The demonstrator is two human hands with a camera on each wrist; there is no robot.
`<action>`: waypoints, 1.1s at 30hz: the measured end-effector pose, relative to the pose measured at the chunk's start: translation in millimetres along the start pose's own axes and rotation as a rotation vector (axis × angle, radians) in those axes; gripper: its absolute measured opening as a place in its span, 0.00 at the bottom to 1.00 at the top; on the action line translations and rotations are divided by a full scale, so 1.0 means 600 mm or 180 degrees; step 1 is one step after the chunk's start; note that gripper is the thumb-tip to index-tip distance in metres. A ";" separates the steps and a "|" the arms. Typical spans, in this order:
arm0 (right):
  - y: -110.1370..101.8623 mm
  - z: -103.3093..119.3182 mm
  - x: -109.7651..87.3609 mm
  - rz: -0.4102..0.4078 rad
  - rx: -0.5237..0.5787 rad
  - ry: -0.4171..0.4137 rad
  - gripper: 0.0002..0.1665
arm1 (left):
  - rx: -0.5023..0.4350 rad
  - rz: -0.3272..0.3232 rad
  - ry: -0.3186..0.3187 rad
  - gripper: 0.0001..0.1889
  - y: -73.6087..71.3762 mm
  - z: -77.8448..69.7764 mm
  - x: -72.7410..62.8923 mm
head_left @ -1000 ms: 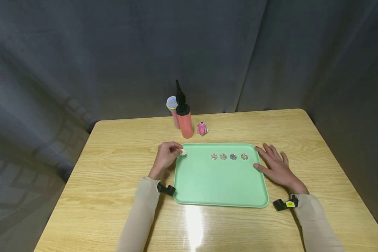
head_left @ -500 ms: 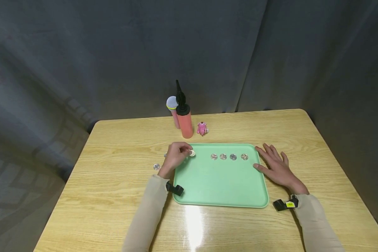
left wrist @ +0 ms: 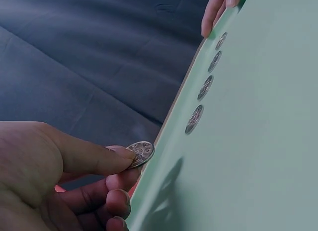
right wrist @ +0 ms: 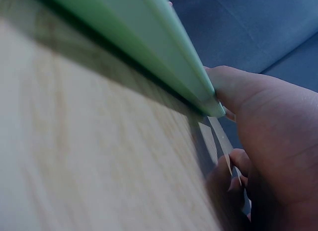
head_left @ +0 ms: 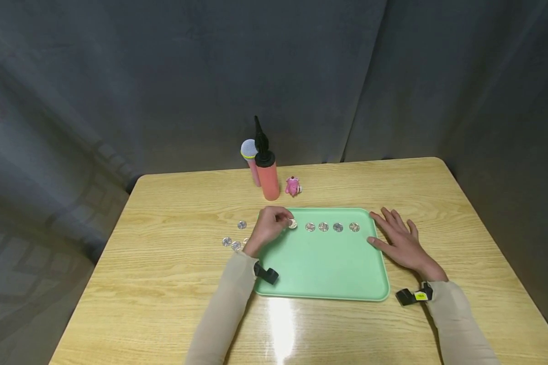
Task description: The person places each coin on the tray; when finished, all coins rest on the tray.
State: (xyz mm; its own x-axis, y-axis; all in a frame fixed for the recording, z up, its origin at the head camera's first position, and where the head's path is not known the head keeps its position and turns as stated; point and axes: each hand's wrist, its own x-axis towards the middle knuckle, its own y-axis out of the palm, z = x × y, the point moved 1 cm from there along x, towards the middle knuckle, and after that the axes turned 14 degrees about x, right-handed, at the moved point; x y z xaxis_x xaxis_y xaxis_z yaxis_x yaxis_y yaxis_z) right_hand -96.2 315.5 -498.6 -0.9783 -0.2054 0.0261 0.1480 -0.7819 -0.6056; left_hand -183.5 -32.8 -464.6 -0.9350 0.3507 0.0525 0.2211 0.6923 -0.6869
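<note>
My left hand [head_left: 270, 226] pinches a silver coin [left wrist: 142, 152] between thumb and forefinger. That coin is above the top left part of a mint-green tray [head_left: 319, 274], apart from its surface in the left wrist view. Several similar coins lie in a row along the tray's far side, the leftmost coin [head_left: 310, 227] being closest to the pinched one. My right hand [head_left: 404, 247] has its fingers spread at the tray's right edge, and its thumb touches the rim [right wrist: 211, 99]. More loose coins [head_left: 236, 245] lie on the table left of the tray, one partly hidden by my left wrist.
Behind the tray stand a coral hand pump [head_left: 268, 180] with a black nozzle and a pink toy microphone [head_left: 250, 152]. A small pink figurine [head_left: 293, 186] is beside the pump. A dark curtain [head_left: 301, 81] hangs beyond the wooden table [head_left: 164, 274].
The left hand has carried its coin rightward from the tray's left rim towards the row. Loose coins on the table have come into view behind it. The right hand stays put.
</note>
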 end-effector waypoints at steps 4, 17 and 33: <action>0.000 0.000 0.000 0.0005 0.0003 0.0002 0.42 | 0.0048 0.0024 0.0027 0.06 0.008 -0.005 0.003; 0.001 0.000 0.002 0.0022 -0.0014 0.0027 0.43 | 0.0511 0.0009 0.0036 0.06 0.033 -0.004 0.008; 0.000 0.000 0.001 0.0025 -0.0007 0.0054 0.43 | 0.1186 0.0102 -0.0061 0.05 0.038 -0.012 0.005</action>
State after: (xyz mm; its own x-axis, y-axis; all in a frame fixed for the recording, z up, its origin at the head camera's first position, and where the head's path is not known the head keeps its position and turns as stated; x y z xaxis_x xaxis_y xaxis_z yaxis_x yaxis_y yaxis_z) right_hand -97.1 315.6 -498.8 -0.9795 -0.2015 0.0079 0.1553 -0.7790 -0.6075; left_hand -179.2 -11.4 -475.0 -0.9350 0.3542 0.0155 0.1376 0.4028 -0.9049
